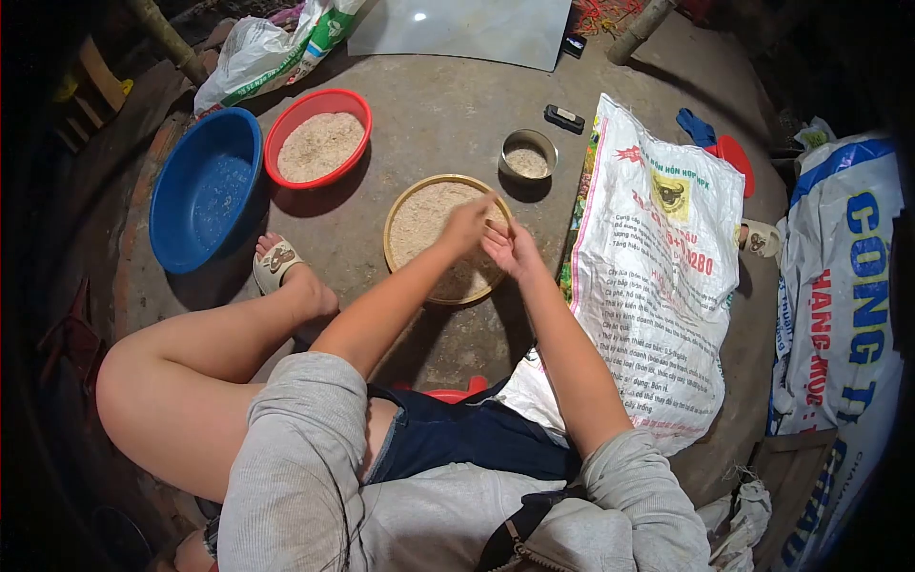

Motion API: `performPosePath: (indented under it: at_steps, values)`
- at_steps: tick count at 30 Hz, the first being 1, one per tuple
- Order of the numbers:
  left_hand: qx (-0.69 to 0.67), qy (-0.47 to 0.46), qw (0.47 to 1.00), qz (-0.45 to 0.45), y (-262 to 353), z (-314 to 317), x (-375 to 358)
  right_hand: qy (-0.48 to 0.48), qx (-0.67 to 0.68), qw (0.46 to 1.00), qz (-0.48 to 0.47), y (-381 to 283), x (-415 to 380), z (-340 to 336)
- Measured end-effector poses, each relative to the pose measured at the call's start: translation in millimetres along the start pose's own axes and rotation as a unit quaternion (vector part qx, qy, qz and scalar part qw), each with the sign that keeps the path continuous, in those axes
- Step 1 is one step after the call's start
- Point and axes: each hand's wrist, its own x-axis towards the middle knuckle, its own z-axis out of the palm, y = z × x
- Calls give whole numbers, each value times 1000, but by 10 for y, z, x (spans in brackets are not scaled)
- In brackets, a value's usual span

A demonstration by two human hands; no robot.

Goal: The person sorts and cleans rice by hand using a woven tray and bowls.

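Observation:
A round, shallow tray with a tan rim (392, 221) lies on the floor in front of me and holds a layer of pale grain (424, 212). Above its right part, my two hands are close together. My left hand (465, 224) reaches in from the left with its fingers drawn together; whatever they pinch, if anything, is too small to make out. Palm turned up and fingers apart, my right hand (515, 252) is at the tray's right rim. A small metal bowl (548, 143) with some grain in it stands just beyond the tray.
Left of the tray stand a red basin (275, 162) of grain and a large blue basin (162, 205). A white printed sack (658, 276) covers my right leg. Another sack (839, 267) stands at the far right. Beyond the metal bowl lies a small black object (564, 118).

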Motion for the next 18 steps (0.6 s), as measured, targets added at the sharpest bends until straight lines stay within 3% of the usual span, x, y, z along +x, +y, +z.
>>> performPosePath:
  at_steps: [1, 2, 3, 4, 5, 6, 7, 11, 14, 16, 18]
  values:
    - [30, -126, 987, -99, 454, -15, -68, -6, 4, 1000, -25, 39, 95, -77]
    - [30, -125, 987, -101, 361, 141, -86, -12, 8, 999, -49, 90, 213, -179]
    - [90, -119, 987, 60, 136, 334, -92, -266, 34, 962, -46, 63, 361, -442]
    - [148, -110, 958, 218, -9, 444, -98, -264, 34, 963, -44, 56, 309, -406]
    - [146, -111, 959, 215, 13, 426, -94, -110, 27, 991, -70, 32, 198, -312]
    - [121, -115, 974, 152, 55, 362, -67, 47, 20, 994, -95, 32, 213, -366]
    - [95, -119, 984, 88, 96, 281, -36, 63, 100, 989, -86, 36, 343, -479]
    - [153, 6, 988, -10, -286, -120, 124, 87, 102, 990, -48, -31, 294, -648]
    - [235, 35, 971, -4, -669, -356, 189, 100, 110, 987, -56, 0, 240, -623]
    - [359, 33, 932, 15, -731, -424, 181, 107, 103, 987, -55, -4, 218, -600]
    - [351, 17, 936, 11, -767, -343, 152, 116, 96, 987, -54, 5, 176, -575]
